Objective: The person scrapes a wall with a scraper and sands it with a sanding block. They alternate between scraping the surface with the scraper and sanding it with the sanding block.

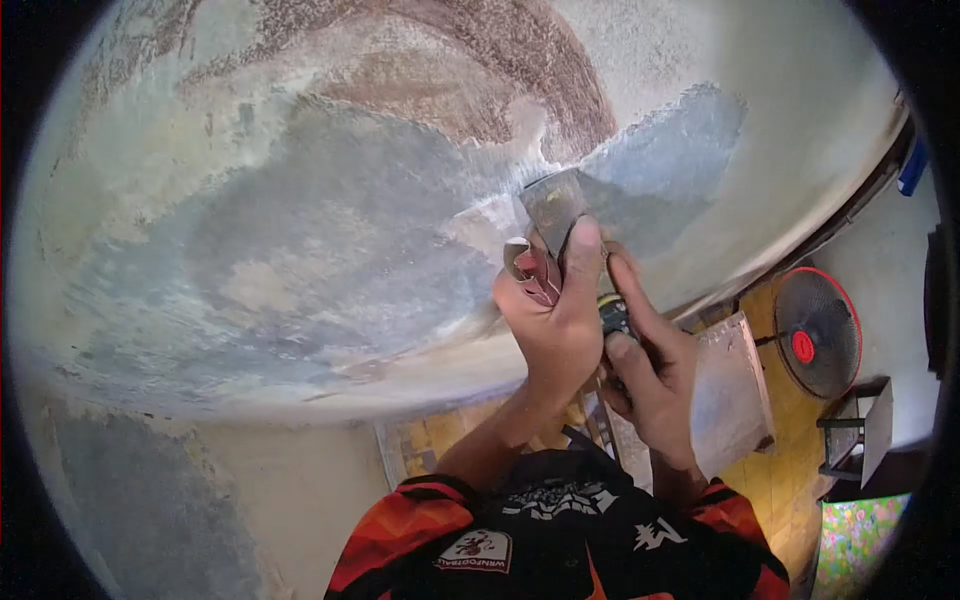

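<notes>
A putty knife has its broad metal blade against a large painted surface overhead, its edge at a pale line below a brown patch. My right hand is closed around the knife's dark green handle. Beside it, my left hand has its thumb pointing up along the blade's base. Its curled fingers hold a folded reddish-brown sheet that looks like sandpaper. Part of the handle is hidden by my fingers. Grey-blue patches and rough brown areas cover the surface around the blade.
A red-rimmed fan stands at the right. Near it are a wooden table and a small dark-framed stool on a yellowish floor. Floral cloth lies at lower right. A grey-patched wall is at lower left.
</notes>
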Demonstrator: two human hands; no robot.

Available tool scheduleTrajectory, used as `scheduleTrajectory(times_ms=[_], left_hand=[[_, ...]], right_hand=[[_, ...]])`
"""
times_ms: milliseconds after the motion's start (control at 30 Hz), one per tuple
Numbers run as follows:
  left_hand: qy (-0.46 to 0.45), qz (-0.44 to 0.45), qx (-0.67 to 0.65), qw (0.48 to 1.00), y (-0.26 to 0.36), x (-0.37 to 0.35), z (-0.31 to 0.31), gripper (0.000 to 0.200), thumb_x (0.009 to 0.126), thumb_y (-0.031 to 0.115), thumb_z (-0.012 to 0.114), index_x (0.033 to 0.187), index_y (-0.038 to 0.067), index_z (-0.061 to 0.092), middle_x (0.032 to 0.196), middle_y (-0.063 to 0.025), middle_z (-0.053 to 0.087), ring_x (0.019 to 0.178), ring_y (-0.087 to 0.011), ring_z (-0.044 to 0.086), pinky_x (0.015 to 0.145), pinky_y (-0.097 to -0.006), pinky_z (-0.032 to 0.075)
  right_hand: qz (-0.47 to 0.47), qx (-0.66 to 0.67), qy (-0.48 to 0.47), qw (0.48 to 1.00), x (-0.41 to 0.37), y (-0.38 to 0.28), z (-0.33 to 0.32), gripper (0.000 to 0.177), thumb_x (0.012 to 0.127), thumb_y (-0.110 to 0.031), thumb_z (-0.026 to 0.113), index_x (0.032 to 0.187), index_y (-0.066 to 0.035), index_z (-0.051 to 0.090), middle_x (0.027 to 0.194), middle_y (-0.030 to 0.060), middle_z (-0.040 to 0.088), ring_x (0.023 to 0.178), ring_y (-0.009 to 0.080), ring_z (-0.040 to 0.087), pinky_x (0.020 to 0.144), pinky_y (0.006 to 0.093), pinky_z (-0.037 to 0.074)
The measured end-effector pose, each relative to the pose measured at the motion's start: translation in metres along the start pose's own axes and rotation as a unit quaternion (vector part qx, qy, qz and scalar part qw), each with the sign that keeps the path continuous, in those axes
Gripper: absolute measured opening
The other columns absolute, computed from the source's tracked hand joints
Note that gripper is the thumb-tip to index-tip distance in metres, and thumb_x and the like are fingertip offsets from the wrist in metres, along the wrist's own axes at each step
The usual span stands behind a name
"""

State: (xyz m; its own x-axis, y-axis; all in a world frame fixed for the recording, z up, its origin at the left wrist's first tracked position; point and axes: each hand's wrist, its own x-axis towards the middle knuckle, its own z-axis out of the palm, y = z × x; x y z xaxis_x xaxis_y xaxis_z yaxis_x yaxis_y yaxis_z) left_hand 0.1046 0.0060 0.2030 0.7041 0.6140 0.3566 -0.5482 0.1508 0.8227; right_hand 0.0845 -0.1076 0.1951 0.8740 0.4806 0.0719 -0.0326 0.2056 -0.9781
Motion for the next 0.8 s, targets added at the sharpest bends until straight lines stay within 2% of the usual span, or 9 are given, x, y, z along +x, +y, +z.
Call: scheduleTrajectory(times_ms=[200,267,300,433,600,633,733,767,800], left_hand=[[0.002,-0.001,-0.015,1.000,-0.012,-0.002,-0.004,0.012,0.093,0.008,0.061,0.084,0.000,0.058,0.079,-0.0039,0.063,0.070,-0.0084,0.059,0.063,-0.0242,0.046],[0.017,0.005,-0.018,1.000,-0.004,-0.001,0.003,0.012,0.093,0.007,0.062,0.085,0.001,0.056,0.079,-0.0044,0.063,0.070,-0.0086,0.059,0.063,-0.0249,0.047],[-0.031,-0.017,-0.014,0.999,-0.008,-0.001,-0.004,0.011,0.093,0.007,0.062,0.088,0.001,0.054,0.080,-0.0045,0.062,0.070,-0.0089,0.058,0.064,-0.0244,0.046],[0.044,0.087,-0.002,0.995,-0.007,0.007,0.005,0.010,0.093,0.006,0.061,0.086,-0.001,0.061,0.074,-0.0002,0.062,0.067,-0.0056,0.055,0.059,-0.0213,0.042],[0.056,0.087,0.026,0.994,-0.009,0.004,0.002,0.008,0.092,0.004,0.062,0.086,-0.001,0.061,0.075,0.0011,0.062,0.067,-0.0041,0.053,0.060,-0.0205,0.041],[0.014,0.026,0.000,1.000,-0.005,0.001,-0.002,0.009,0.092,0.003,0.062,0.085,-0.001,0.061,0.077,0.0011,0.062,0.068,-0.0038,0.053,0.060,-0.0202,0.041],[0.025,0.071,-0.010,0.997,-0.006,0.010,0.002,0.009,0.092,0.004,0.062,0.085,-0.001,0.061,0.078,0.0000,0.063,0.069,-0.0046,0.054,0.060,-0.0201,0.041],[-0.031,0.075,-0.010,0.997,0.003,0.014,0.002,0.008,0.092,0.003,0.063,0.085,-0.001,0.061,0.082,-0.0002,0.064,0.071,-0.0045,0.054,0.062,-0.0198,0.042],[-0.001,0.068,0.005,0.998,0.001,0.010,0.001,0.009,0.092,0.004,0.062,0.085,-0.001,0.060,0.082,-0.0013,0.064,0.072,-0.0061,0.055,0.064,-0.0212,0.043]], right_hand=[[0.002,-0.037,0.022,0.999,0.006,0.000,0.002,0.053,0.090,-0.002,0.049,0.142,-0.001,0.043,0.094,-0.0005,0.062,0.062,0.0030,0.044,0.058,0.0190,0.039],[-0.059,-0.046,0.035,0.997,0.005,0.011,0.002,0.053,0.089,-0.001,0.049,0.142,-0.001,0.043,0.095,0.0000,0.063,0.061,0.0034,0.043,0.058,0.0192,0.040],[-0.064,-0.035,0.040,0.997,0.000,0.016,0.003,0.054,0.089,0.000,0.049,0.142,-0.001,0.043,0.096,0.0004,0.063,0.061,0.0035,0.043,0.059,0.0193,0.040],[-0.078,-0.042,0.009,0.996,0.013,0.002,0.003,0.054,0.089,0.001,0.048,0.142,-0.001,0.043,0.103,0.0020,0.063,0.063,0.0033,0.044,0.058,0.0190,0.040],[-0.077,-0.041,0.018,0.996,0.011,0.007,0.007,0.053,0.090,0.000,0.048,0.143,-0.003,0.042,0.094,0.0006,0.062,0.063,0.0026,0.043,0.056,0.0188,0.038],[-0.075,-0.041,0.016,0.996,0.013,0.008,0.007,0.053,0.090,0.000,0.048,0.143,-0.003,0.042,0.093,0.0002,0.061,0.062,0.0025,0.043,0.056,0.0188,0.038],[-0.049,-0.030,-0.002,0.998,0.013,-0.007,0.005,0.053,0.090,0.000,0.048,0.143,-0.002,0.042,0.091,-0.0006,0.060,0.063,0.0024,0.044,0.056,0.0187,0.038],[-0.031,-0.019,-0.003,0.999,0.012,-0.009,0.006,0.053,0.091,-0.001,0.048,0.143,-0.001,0.042,0.089,-0.0005,0.060,0.062,0.0028,0.044,0.056,0.0184,0.038],[-0.099,-0.065,0.004,0.993,0.013,-0.001,0.004,0.053,0.091,-0.001,0.048,0.143,-0.002,0.042,0.086,-0.0010,0.059,0.061,0.0028,0.044,0.056,0.0185,0.038]])
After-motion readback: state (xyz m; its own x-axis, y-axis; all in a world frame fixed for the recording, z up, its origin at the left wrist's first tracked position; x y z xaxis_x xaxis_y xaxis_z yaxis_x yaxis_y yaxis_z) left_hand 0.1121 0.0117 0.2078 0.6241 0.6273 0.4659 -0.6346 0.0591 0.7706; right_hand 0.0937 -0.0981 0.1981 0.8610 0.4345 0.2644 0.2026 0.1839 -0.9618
